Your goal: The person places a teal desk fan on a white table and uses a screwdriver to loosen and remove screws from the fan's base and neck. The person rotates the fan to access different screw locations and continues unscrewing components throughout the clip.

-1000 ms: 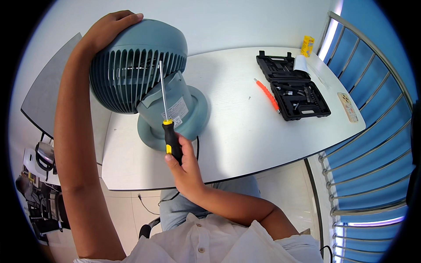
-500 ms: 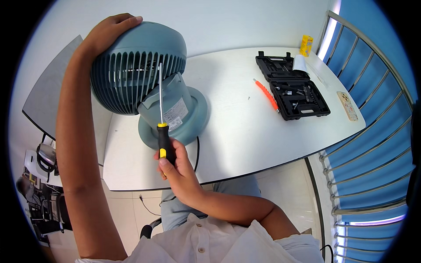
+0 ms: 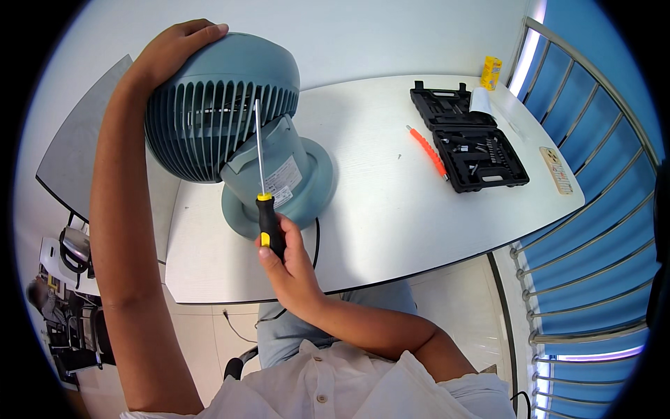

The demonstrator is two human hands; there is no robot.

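Note:
A grey-green desk fan stands on the white table, its round slatted head tilted to the left over its base. My left hand curves over the top of the fan head, gripping it; some of its fingers are hidden behind the housing. Closed round a black and yellow screwdriver, my right hand is in front of the fan base. The long metal shaft points up and away, and its tip overlaps the slats in view. Whether that tip touches the fan, I cannot tell.
On the white table, an open black tool case holds bits and sockets. Beside it lie an orange flexible shaft and a card-like piece. A yellow box stands farther back. Metal railings run along the right.
The screwdriver's handle has shifted slightly right with my right hand, tilting the shaft a little. My left hand keeps its place on the fan head.

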